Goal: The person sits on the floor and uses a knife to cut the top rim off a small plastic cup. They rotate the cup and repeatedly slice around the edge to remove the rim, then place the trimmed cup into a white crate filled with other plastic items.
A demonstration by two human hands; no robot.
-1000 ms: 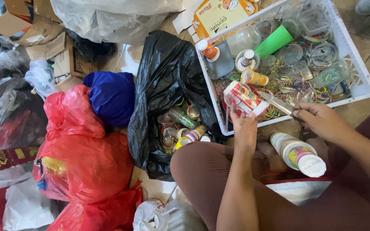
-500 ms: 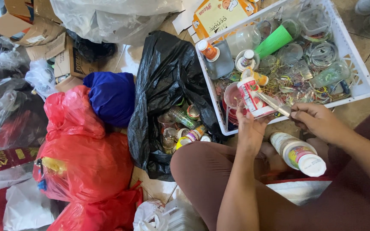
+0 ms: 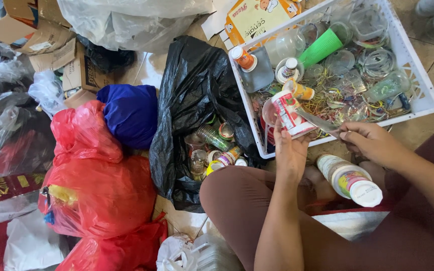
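My left hand (image 3: 290,153) grips a red-and-white plastic cup (image 3: 290,111), held tilted over the front edge of a white plastic basket (image 3: 423,88). My right hand (image 3: 372,143) holds a knife (image 3: 317,120) whose blade touches the cup's side. A stack of printed plastic cups (image 3: 350,179) lies on my lap beside the right hand. The basket holds clear cups, a green cup (image 3: 322,47), small bottles and loose plastic rings.
An open black bag (image 3: 192,100) with several cups and bottles sits left of the basket. Red plastic bags (image 3: 99,185), a blue bundle (image 3: 131,113), cardboard boxes (image 3: 51,47) and clear bags (image 3: 126,20) crowd the left and top. My knee (image 3: 227,190) is below the black bag.
The cup in my left hand has turned and shifted slightly. The knife blade in my right hand has come up against the cup's side.
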